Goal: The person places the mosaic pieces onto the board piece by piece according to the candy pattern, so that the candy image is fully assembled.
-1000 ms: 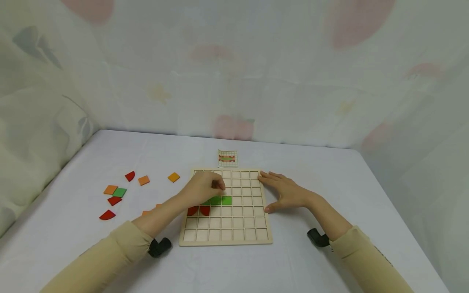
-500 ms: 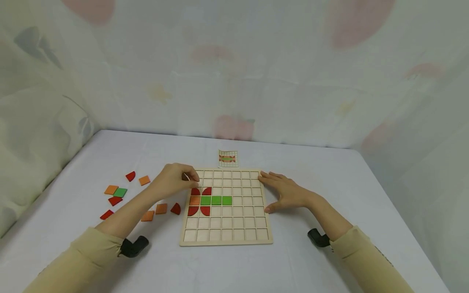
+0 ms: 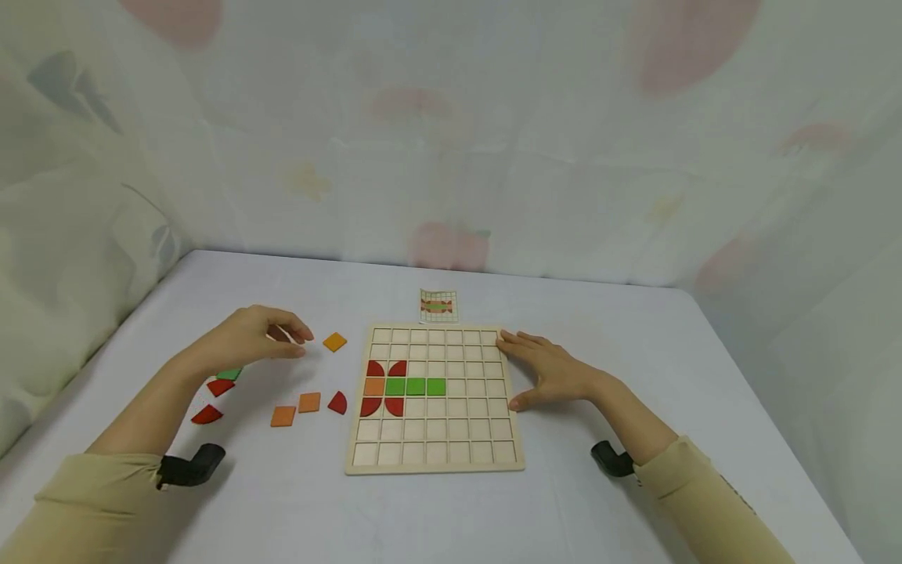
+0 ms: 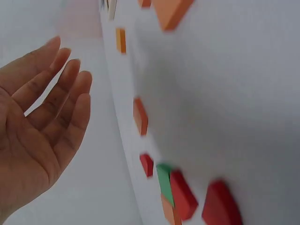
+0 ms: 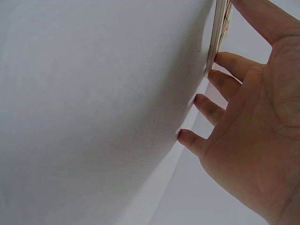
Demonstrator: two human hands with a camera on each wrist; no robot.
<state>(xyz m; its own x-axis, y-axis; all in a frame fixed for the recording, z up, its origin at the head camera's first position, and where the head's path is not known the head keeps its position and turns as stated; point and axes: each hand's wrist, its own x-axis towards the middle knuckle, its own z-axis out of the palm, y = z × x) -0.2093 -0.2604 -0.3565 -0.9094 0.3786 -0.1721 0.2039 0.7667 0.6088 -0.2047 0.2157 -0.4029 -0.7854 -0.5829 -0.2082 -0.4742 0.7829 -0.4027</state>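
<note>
My left hand (image 3: pixel 250 337) hovers over the loose pieces at the table's left, its fingers relaxed and holding nothing. In the left wrist view an orange square tile (image 4: pixel 140 116), a green tile (image 4: pixel 165 182) and red quarter-circle pieces (image 4: pixel 183 194) lie below that hand (image 4: pixel 42 112). My right hand (image 3: pixel 553 368) spreads its fingers along the right edge of the wooden grid board (image 3: pixel 437 462), touching it; the right wrist view shows fingertips at the board's side (image 5: pixel 216 37). In the board's left cells sit an orange tile (image 3: pixel 375 387), green tiles (image 3: pixel 416 386) in a row, and several red quarter-circles (image 3: pixel 395 406).
Behind the board lies a small pattern card (image 3: pixel 438 306). Between the left arm and the board are two orange tiles (image 3: pixel 309 403) and a red quarter-circle (image 3: pixel 338 403). A yellow-orange tile (image 3: pixel 334 341) lies farther back. A patterned cloth (image 3: pixel 451 157) hangs behind the table.
My left hand has moved left from above the board to over the loose pieces, uncovering the placed red, orange and green tiles. The right hand has stayed at the board's edge.
</note>
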